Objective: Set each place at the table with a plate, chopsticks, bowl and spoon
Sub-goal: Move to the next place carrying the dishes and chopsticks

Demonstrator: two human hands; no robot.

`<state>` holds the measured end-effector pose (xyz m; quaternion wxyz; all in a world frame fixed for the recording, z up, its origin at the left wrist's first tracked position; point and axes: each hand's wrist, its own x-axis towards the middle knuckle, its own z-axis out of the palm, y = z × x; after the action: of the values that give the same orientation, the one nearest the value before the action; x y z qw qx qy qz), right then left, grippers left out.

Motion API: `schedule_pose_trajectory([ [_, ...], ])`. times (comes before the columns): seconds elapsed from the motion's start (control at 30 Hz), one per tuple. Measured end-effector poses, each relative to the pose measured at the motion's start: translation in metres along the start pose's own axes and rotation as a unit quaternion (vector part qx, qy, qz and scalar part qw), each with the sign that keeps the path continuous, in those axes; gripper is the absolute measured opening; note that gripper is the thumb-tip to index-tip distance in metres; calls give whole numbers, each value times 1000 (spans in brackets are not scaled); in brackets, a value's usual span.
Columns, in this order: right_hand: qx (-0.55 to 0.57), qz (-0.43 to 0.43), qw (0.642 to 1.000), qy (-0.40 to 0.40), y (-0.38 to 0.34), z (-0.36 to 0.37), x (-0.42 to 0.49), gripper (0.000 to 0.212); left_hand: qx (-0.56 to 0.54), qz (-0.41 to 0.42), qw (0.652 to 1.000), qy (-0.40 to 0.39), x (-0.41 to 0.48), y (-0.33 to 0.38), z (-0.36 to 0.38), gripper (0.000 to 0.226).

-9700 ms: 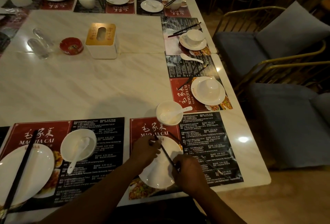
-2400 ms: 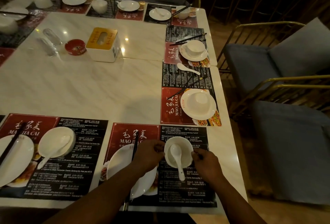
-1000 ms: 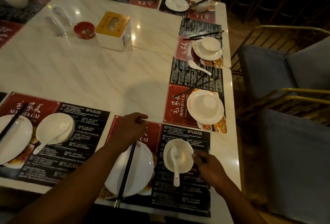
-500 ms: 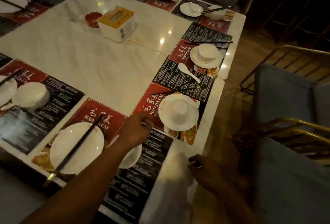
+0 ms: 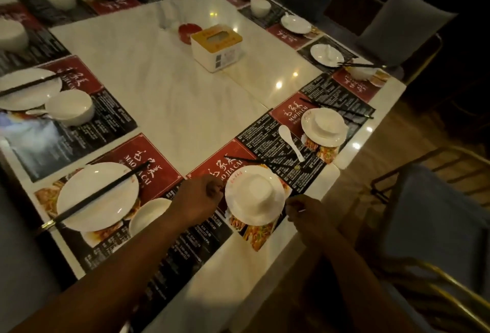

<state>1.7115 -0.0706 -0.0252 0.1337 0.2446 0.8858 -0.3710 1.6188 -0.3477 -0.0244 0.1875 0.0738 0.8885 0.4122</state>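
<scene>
1. Table (image 5: pixel 185 109): polished marble, glossy, so crockery will skate on the bare stone. I keep everything on paper.

2. Placemat (image 5: pixel 212 170): the printed red and black sheet at the corner place nearest me. It is thin and limp and will drag if I slide a plate across it, so I judge lifting better than pushing.

3. Plate (image 5: pixel 246 217): white ceramic, on the red end of that placemat. It is rigid, smooth, fairly heavy and will chip. The rim is the only sound hold, taken from 2 opposite sides.

4. Hands: my left hand (image 5: pixel 197 200) sits at the plate's left edge, fingers curled. My right hand (image 5: pixel 302 209) sits at its right edge, likewise curled. In this dim, soft view I cannot tell whether either one pinches the rim or only rests beside it.

5. Bowl (image 5: pixel 256 186): white, upside down in the middle of the plate. It is loose, glazed on glaze, and likely to slip if the plate tilts. I would take it by its walls and turn it upright.

6. Chopsticks (image 5: pixel 249 160): 1 dark pair, lying just beyond the plate. They are light, stiff and prone to roll. Pinch both together at mid-length.

7. Spoon (image 5: pixel 290 141): white ceramic, on the black print further off, apart from the bowl. It is small, brittle and best taken by the handle.
</scene>
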Motion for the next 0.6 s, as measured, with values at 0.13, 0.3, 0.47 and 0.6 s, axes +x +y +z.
schedule_pose_trajectory([
  [0.13, -97, -39, 995, 0, -21, -20, 35, 14, -21, 3, 1000, -1, 16, 10, 17, 25],
  [0.3, -129, -50, 990, 18, -21, -42, 71, 17, -47, -22, 999, 7, 30, 11, 35, 32],
  [0.47, -169, -115, 979, -15, -14, -63, 114, 8, -36, -46, 997, 48, 36, 18, 49, 24],
  [0.6, -179, -165, 969, -50, -10, -75, 168, 7, -11, -99, 992, 80, 50, 30, 62, 7],
])
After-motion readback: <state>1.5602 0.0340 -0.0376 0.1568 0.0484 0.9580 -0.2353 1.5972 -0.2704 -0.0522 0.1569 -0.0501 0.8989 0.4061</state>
